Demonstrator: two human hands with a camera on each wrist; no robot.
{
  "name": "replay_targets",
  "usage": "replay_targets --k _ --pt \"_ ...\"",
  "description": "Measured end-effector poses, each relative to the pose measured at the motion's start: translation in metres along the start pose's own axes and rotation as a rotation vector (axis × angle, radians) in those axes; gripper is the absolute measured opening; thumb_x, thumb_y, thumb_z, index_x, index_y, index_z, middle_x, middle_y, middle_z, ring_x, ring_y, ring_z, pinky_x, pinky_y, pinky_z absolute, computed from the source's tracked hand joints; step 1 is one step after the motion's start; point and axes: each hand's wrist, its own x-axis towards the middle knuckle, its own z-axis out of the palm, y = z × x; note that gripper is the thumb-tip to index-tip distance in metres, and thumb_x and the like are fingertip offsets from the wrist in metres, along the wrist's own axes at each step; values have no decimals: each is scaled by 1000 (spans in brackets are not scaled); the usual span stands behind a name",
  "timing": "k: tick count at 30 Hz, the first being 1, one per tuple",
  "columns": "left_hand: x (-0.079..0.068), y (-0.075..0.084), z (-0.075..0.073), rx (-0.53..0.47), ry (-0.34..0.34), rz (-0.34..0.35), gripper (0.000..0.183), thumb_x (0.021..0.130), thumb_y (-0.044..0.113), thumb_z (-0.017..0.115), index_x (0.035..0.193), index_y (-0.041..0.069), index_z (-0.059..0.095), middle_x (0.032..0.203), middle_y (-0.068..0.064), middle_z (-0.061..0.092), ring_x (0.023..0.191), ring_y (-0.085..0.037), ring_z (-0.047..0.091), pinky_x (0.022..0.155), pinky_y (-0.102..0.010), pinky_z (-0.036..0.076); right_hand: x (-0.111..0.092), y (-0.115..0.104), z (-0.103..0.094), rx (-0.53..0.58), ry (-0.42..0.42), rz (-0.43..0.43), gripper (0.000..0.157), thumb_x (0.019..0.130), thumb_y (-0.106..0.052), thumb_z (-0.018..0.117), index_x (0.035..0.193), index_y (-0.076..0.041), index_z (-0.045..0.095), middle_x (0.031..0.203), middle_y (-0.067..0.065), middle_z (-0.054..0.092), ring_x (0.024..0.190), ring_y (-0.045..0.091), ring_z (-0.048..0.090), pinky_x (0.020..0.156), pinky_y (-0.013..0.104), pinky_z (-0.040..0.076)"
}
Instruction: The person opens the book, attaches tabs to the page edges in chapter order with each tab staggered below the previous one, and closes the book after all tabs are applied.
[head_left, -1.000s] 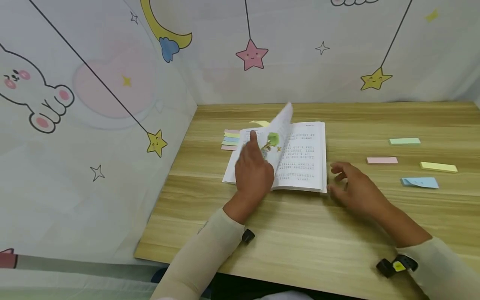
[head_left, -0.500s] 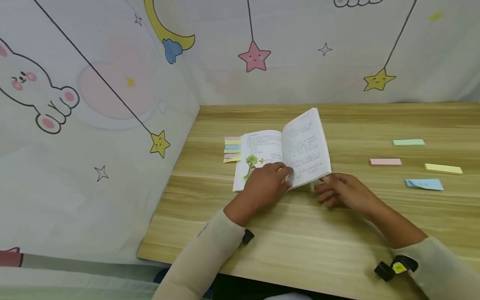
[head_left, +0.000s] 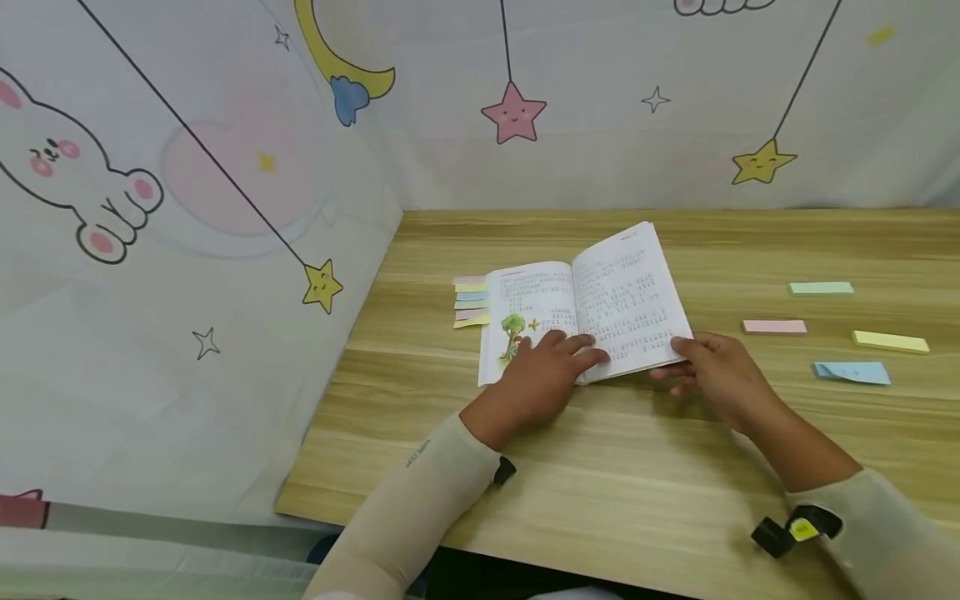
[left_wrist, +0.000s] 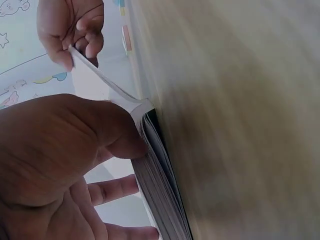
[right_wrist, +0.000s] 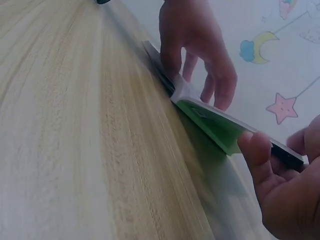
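Observation:
An open book (head_left: pixel 626 292) lies on the table, with a tree drawing on its left page. Its right half is lifted and tilted. My left hand (head_left: pixel 542 375) presses the pages by the spine, fingers spread; in the left wrist view, its thumb (left_wrist: pixel 125 137) touches the bottom page edges. At the lower right corner, my right hand (head_left: pixel 723 375) pinches the raised half, thumb on top and fingers beneath. The right wrist view shows a green surface (right_wrist: pixel 220 127) under that raised half. Several coloured sticky tabs (head_left: pixel 471 302) stick out from the book's left edge.
To the right lie a green sticky-note pad (head_left: pixel 821 288), a pink pad (head_left: pixel 775 327), a yellow pad (head_left: pixel 890 342) and a blue pad (head_left: pixel 852 372) with a lifted top sheet. A printed cloth wall (head_left: pixel 585 158) borders the wooden table (head_left: pixel 600 492) behind and to the left.
A standing leaf has turned over to the left. My left hand moved down toward the spine. The right hand went from beside the book to its corner, and the right half is now raised.

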Motion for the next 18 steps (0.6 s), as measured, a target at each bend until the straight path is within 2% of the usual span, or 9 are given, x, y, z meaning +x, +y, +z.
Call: replay_targets --k 2,4,6,9,14,18 --pt "1 -1 0 -3 -5 -17 53 95 21 53 139 44 36 142 16 35 126 -16 34 90 -58 35 0 0 -1 -6 -1 55 42 98 -26 49 123 8 49 94 18 68 80 28 65 64 36 53" --pt "3 -1 -1 5 -5 -30 54 93 35 56 141 45 33 140 16 37 126 -17 34 92 -61 31 -1 2 -3 -7 -29 96 40 96 -23 53 119 9 52 88 18 69 72 23 64 60 34 52" --pt "6 1 -2 16 5 -38 56 89 50 55 141 46 33 136 16 40 124 -18 35 94 -63 28 -1 4 -4 -12 -57 127 42 93 -25 59 115 10 55 85 17 69 67 20 64 58 32 51" --pt "9 4 -2 45 34 -37 59 84 68 47 138 45 39 129 13 45 121 -21 37 95 -68 23 1 9 -2 -31 -73 156 47 88 -32 66 110 9 58 81 16 69 64 18 63 55 30 51" --pt "13 9 0 74 64 -46 49 86 66 47 129 43 51 122 12 49 117 -23 39 95 -70 17 3 17 7 -86 -28 172 54 82 -42 69 105 6 60 78 15 69 57 18 61 49 32 50" --pt "16 10 1 74 107 -94 36 95 48 43 127 36 55 117 11 55 112 -22 45 97 -69 17 3 21 9 -100 -15 160 55 83 -44 67 107 5 60 81 16 69 58 19 62 47 31 48"
